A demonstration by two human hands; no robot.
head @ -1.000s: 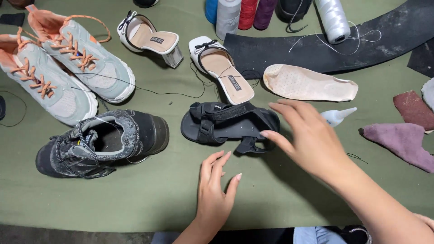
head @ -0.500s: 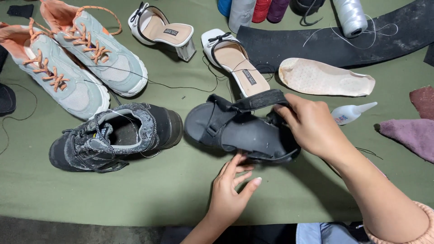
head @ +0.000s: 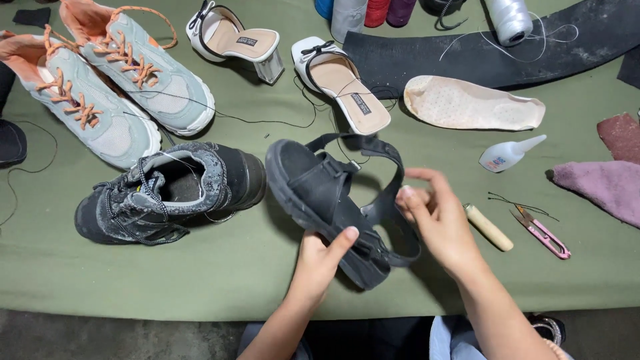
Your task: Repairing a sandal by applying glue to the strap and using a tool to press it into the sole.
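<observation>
Left hand (head: pixel 319 257) fingers wrap the black sandal (head: pixel 320 193) sole, thumb on top; right hand (head: pixel 437 217) fingertips pinch its heel strap (head: pixel 390 200).

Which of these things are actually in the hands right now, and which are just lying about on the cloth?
In hand:
black sandal, gripped by left hand
its heel strap, pinched by right hand

Lying about:
black sneaker
pale sneakers
white heeled sandals
insole
glue bottle
snips
</observation>
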